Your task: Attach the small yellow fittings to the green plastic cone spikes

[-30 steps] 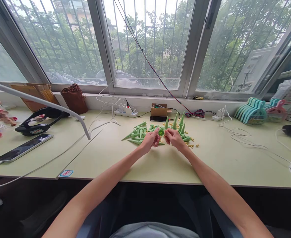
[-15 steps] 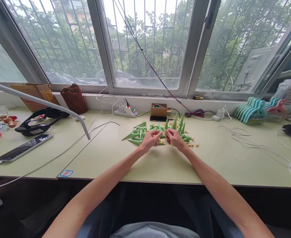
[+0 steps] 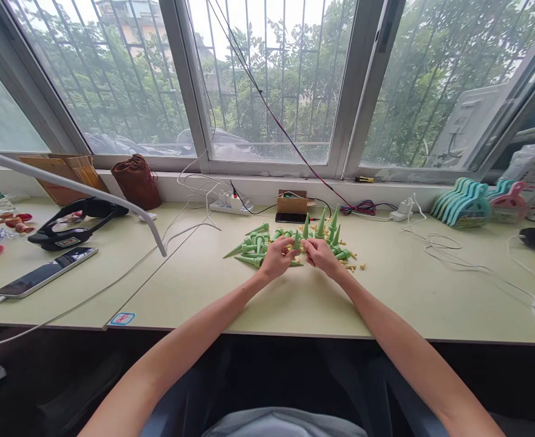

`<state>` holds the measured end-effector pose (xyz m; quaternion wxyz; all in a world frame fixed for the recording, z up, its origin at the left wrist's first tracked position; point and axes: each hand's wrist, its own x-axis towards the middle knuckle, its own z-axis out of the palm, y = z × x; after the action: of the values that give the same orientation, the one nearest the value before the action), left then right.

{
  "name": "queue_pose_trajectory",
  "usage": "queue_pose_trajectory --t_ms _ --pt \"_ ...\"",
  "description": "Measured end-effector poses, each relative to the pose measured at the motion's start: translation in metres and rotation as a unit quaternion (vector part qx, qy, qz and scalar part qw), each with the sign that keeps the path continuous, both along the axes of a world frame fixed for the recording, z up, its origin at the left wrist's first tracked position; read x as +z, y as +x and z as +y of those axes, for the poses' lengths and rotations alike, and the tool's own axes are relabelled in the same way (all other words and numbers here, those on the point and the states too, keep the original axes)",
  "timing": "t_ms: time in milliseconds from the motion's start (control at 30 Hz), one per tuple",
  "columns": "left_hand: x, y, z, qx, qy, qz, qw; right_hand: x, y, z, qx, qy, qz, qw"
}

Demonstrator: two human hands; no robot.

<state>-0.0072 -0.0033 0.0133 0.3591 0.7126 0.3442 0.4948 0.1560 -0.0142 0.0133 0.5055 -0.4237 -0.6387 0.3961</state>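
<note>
In my left hand a green plastic watering spike stands tip up between thumb and fingers. Close beside it, the fingers of my right hand are pinched together; anything between them is too small to make out. Behind my right hand several more green spikes stand upright. Left of my left hand lies a heap of green spikes, their tips pointing various ways. Small yellow pieces are scattered at the right side of the pile, partly hidden by my right hand.
A small cardboard box and a dark phone sit behind the pile. To the left are a larger phone, a black headset and a white cable. Teal hangers and loose white cables occupy the right.
The spike in my left hand now shows upright between the fingers, where the two hands covered it before. My left fingers have spread a little and drawn slightly away from my right hand.
</note>
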Motion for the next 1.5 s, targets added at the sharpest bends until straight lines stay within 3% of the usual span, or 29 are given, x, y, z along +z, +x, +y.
queue_pose_trajectory --t_ms 200,500,767,1000,1200,1500 --pt "-0.001 0.002 0.001 0.035 0.024 0.027 0.999 -0.008 -0.001 0.006 0.008 0.009 0.019 1.0" --pt "0.002 0.005 0.001 0.059 -0.1 -0.068 0.991 -0.008 0.004 0.009 -0.026 0.042 0.014 0.999" --pt "0.007 0.005 -0.003 -0.011 -0.168 -0.107 0.98 -0.003 0.001 0.002 -0.002 0.062 -0.015 0.998" --pt "0.008 0.003 -0.004 -0.014 -0.146 -0.083 0.986 -0.002 0.001 -0.001 -0.002 0.07 -0.048 0.996" --pt "0.005 0.001 -0.002 -0.023 -0.105 -0.056 0.993 -0.005 0.001 0.002 0.008 0.041 -0.013 0.999" --pt "0.003 -0.001 -0.004 0.027 0.075 0.066 0.995 -0.002 0.0 0.001 0.022 -0.005 0.043 0.999"
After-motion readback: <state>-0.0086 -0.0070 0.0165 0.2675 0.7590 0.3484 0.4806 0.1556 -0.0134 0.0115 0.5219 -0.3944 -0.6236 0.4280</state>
